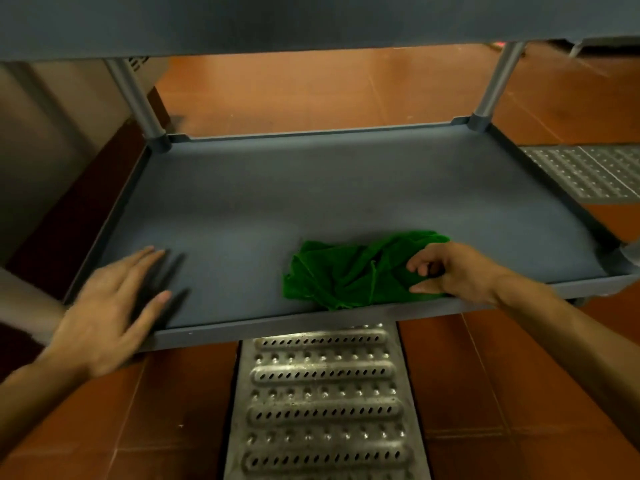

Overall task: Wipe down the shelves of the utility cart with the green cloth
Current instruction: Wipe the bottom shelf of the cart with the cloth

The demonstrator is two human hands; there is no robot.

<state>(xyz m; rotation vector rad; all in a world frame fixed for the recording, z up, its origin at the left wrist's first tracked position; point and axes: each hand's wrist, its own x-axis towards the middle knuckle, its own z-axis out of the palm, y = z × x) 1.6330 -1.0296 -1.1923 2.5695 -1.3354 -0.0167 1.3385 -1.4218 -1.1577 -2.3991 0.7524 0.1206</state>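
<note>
The green cloth (346,275), a soft crumpled terry rag, lies on the cart's lower shelf (311,202), right of centre against the front rim, its long axis running left to right along that rim. The right hand (450,271) has curled fingers (420,265) pinching the cloth's right end. The left hand (107,306), blurred, lies flat with straight fingers holding nothing over the smooth grey plastic shelf's front-left edge, above a perforated metal floor grate (322,403).

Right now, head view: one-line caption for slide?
Right hand grips green cloth on grey cart shelf; left hand, fingers straight, at its front-left edge.
</note>
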